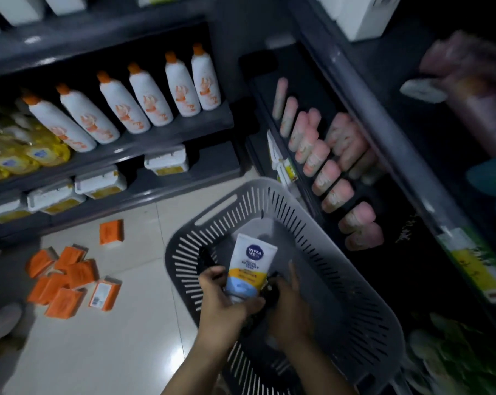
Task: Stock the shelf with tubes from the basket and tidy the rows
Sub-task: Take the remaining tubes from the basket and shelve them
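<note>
A white, yellow and light-blue tube (248, 266) is held upright over the grey slatted basket (341, 266) on the floor. My left hand (225, 305) grips the tube's lower end, thumb across it. My right hand (291, 306) is closed around a dark object (271, 290) right beside the tube; what that object is cannot be made out. Rows of pink tubes (323, 163) stand on the dark shelf (395, 243) to the right of the basket.
White bottles with orange caps (144, 101) line a shelf at the left, with yellow packs (21, 155) beside them and white boxes (98, 181) below. Several orange boxes (70, 275) lie scattered on the tiled floor. Blurred products fill the far right shelves.
</note>
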